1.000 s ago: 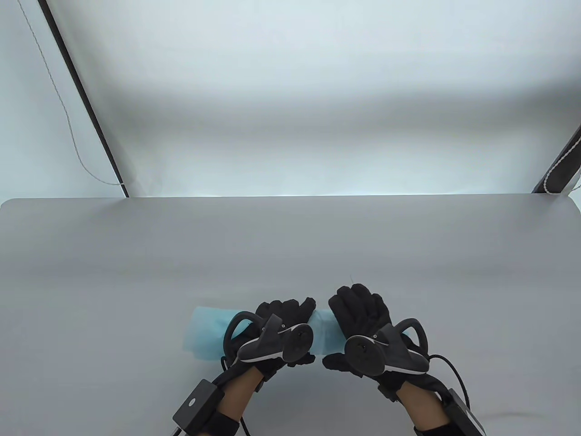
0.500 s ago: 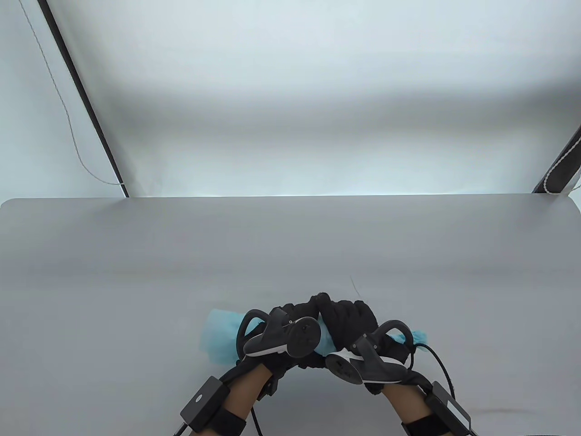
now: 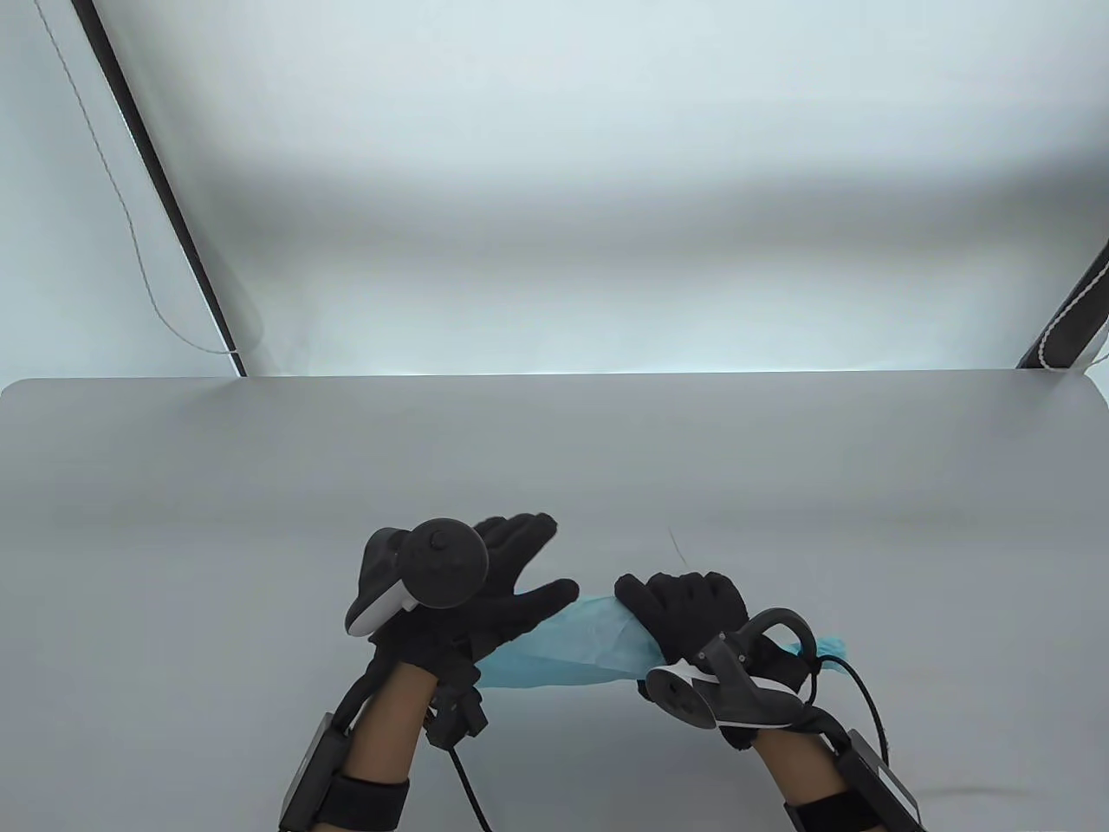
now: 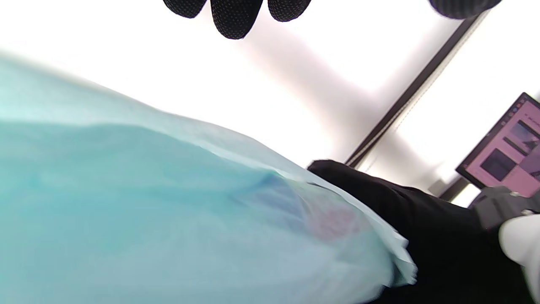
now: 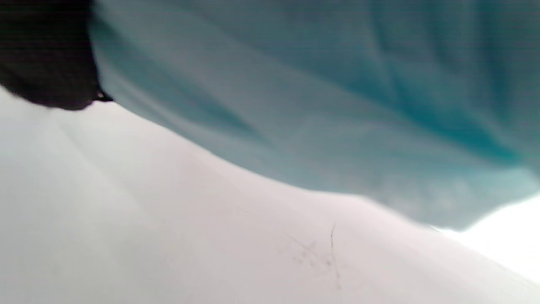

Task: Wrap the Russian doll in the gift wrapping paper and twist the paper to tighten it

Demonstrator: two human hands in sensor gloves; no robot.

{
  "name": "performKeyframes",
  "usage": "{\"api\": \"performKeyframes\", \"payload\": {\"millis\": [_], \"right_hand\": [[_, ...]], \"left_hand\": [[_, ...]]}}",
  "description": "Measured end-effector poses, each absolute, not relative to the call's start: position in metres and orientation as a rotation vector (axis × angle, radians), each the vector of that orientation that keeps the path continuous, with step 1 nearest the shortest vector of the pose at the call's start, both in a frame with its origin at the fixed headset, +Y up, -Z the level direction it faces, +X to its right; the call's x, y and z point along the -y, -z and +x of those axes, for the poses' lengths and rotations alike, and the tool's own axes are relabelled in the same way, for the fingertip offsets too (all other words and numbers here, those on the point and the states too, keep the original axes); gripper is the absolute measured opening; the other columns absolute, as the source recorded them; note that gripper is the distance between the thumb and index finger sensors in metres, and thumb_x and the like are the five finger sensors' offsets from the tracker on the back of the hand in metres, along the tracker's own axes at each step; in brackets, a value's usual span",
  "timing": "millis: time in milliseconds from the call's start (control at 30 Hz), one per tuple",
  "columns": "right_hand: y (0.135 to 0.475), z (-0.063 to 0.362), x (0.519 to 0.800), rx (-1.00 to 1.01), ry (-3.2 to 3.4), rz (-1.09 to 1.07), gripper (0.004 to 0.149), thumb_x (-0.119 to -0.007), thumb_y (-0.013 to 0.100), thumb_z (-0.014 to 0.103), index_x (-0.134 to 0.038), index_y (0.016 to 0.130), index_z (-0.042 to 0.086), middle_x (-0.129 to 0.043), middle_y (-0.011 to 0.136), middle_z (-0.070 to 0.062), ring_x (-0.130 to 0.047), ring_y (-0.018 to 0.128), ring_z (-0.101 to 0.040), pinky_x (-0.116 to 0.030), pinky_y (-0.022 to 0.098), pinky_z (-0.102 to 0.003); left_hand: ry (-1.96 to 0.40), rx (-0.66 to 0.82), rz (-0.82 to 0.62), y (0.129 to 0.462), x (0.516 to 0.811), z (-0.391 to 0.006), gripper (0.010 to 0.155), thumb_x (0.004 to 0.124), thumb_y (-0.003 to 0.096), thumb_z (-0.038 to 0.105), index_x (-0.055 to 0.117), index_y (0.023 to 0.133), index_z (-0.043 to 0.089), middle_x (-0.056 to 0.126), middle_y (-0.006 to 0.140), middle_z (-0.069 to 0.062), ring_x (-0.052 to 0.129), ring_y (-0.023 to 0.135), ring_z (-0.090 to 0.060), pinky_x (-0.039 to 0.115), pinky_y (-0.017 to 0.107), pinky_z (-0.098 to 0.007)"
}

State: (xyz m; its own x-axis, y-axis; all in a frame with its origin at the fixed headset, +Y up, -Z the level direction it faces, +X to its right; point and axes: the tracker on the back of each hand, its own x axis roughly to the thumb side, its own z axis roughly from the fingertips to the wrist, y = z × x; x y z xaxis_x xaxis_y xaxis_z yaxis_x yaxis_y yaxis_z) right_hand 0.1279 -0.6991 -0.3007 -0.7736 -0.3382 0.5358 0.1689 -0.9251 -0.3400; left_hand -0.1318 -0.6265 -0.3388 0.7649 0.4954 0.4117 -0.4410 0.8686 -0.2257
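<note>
The light blue wrapping paper [image 3: 567,648] forms a long bundle just above the grey table [image 3: 554,468], near its front edge. A faint pink and blue shape, the doll [image 4: 333,219], shows through the paper in the left wrist view. My right hand [image 3: 684,607] grips the bundle's right part, and a crumpled paper tail [image 3: 832,646] sticks out behind it. My left hand [image 3: 528,563] is spread with straight fingers over the paper's flared left end, the thumb lying along its top edge. The paper [image 5: 337,105] fills the upper part of the right wrist view.
A black pole [image 3: 156,199] and a thin cord [image 3: 113,191] slant down behind the table's back left corner. Another dark pole [image 3: 1074,312] stands at the back right. A lit monitor [image 4: 506,147] shows in the left wrist view.
My left hand has let go of the bundle, opened and moved left and away. The right hand keeps its grip and has shifted right, and the paper's left end has flared out.
</note>
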Motion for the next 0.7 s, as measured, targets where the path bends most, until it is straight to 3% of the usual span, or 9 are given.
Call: {"api": "performKeyframes", "payload": {"millis": [133, 200, 267, 367, 600, 700], "right_hand": [[0.295, 0.125, 0.695, -0.477, 2.664, -0.964, 0.116, -0.097, 0.036, 0.07, -0.032, 0.122, 0.024, -0.071, 0.114, -0.017, -0.08, 0.099, -0.038, -0.066, 0.076, -0.061], [0.294, 0.125, 0.693, -0.512, 2.66, -0.977, 0.116, -0.096, 0.037, 0.07, -0.032, 0.122, 0.024, -0.07, 0.114, -0.017, -0.079, 0.099, -0.037, -0.065, 0.076, -0.061], [0.295, 0.127, 0.692, -0.521, 2.669, -0.969, 0.117, -0.097, 0.037, 0.069, -0.031, 0.122, 0.023, -0.07, 0.114, -0.016, -0.078, 0.099, -0.037, -0.065, 0.077, -0.061], [0.293, 0.129, 0.692, -0.518, 2.636, -0.96, 0.117, -0.097, 0.036, 0.069, -0.033, 0.122, 0.022, -0.07, 0.115, -0.015, -0.078, 0.1, -0.037, -0.064, 0.077, -0.061], [0.294, 0.122, 0.696, -0.469, 2.646, -0.963, 0.118, -0.098, 0.035, 0.069, -0.036, 0.122, 0.018, -0.072, 0.113, -0.017, -0.079, 0.099, -0.038, -0.065, 0.077, -0.061], [0.295, 0.123, 0.697, -0.429, 2.687, -0.951, 0.117, -0.098, 0.035, 0.07, -0.038, 0.122, 0.017, -0.073, 0.113, -0.017, -0.08, 0.098, -0.037, -0.066, 0.076, -0.061]], "left_hand": [[-0.268, 0.561, -0.288, 0.341, 0.654, -0.117, 0.114, 0.069, 0.0418, 0.084, 0.022, 0.12, 0.016, 0.038, 0.129, -0.028, 0.025, 0.113, -0.061, 0.027, 0.074, -0.072], [-0.196, 0.593, -0.456, 0.34, 0.674, -0.105, 0.122, 0.074, 0.0379, 0.084, 0.015, 0.118, 0.013, 0.04, 0.128, -0.028, 0.027, 0.113, -0.062, 0.026, 0.073, -0.073], [-0.099, 0.608, -0.534, 0.337, 0.684, -0.098, 0.127, 0.079, 0.0367, 0.081, 0.009, 0.115, 0.009, 0.054, 0.125, -0.022, 0.041, 0.114, -0.059, 0.028, 0.073, -0.075], [0.039, 0.589, -0.465, 0.332, 0.691, -0.092, 0.126, 0.086, 0.0376, 0.074, 0.01, 0.115, 0.009, 0.072, 0.112, -0.009, 0.065, 0.108, -0.046, 0.034, 0.072, -0.078], [0.347, 0.471, -0.36, 0.322, 0.705, -0.073, 0.114, 0.091, 0.0377, 0.07, 0.031, 0.117, 0.014, 0.075, 0.093, 0.0, 0.074, 0.09, -0.033, 0.045, 0.071, -0.079], [0.388, 0.423, -0.159, 0.316, 0.707, -0.065, 0.081, 0.094, 0.0432, 0.059, 0.059, 0.107, 0.023, 0.081, 0.078, 0.004, 0.081, 0.08, -0.029, 0.051, 0.07, -0.075]]}}
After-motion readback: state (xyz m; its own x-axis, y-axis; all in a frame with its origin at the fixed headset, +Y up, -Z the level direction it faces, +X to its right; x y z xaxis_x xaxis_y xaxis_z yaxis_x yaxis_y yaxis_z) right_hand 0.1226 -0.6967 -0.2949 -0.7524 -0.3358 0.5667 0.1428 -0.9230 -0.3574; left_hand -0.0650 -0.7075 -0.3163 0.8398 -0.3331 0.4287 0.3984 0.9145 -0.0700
